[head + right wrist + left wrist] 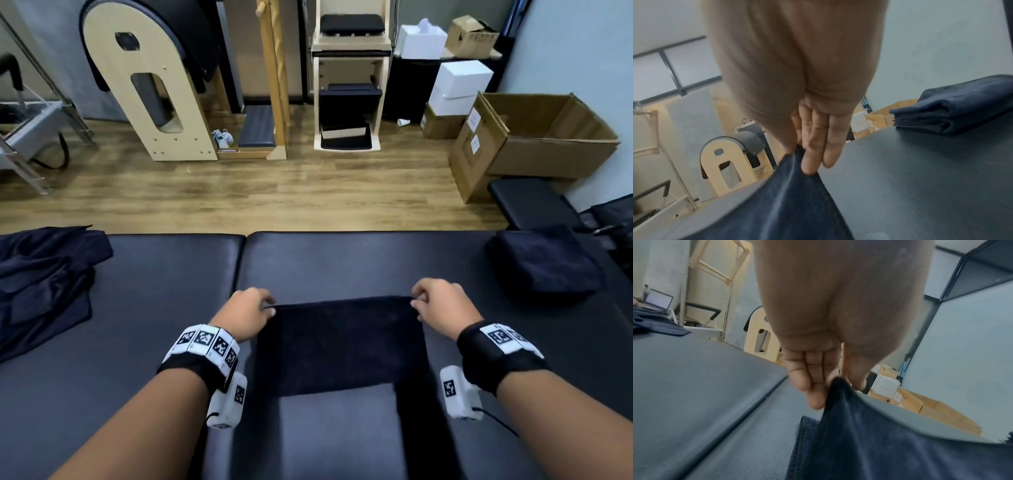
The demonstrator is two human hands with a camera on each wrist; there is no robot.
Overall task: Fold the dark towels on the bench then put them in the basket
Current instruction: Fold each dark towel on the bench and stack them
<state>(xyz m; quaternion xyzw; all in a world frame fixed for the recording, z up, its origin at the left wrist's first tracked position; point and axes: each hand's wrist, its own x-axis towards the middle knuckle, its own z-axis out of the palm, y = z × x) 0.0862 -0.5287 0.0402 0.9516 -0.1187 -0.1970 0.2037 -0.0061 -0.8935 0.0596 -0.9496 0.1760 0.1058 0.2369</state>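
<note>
Both hands, left hand (247, 310) and right hand (440, 303), pinch the dark towel's (339, 342) 2 far corners; it hangs between them over the worktop (154, 274).

on the bench (171, 274), a towel (339, 342) lies in the middle, near the front edge. the left hand (245, 313) is at its far left corner, the right hand (442, 306) at its far right corner. a loose pile (41, 284) lies at the bench's left end, a folded stack (544, 262) at its right end, both well apart from the towel. beyond the bench is floor (274, 195), with boxes (541, 137) at the far right.
</note>
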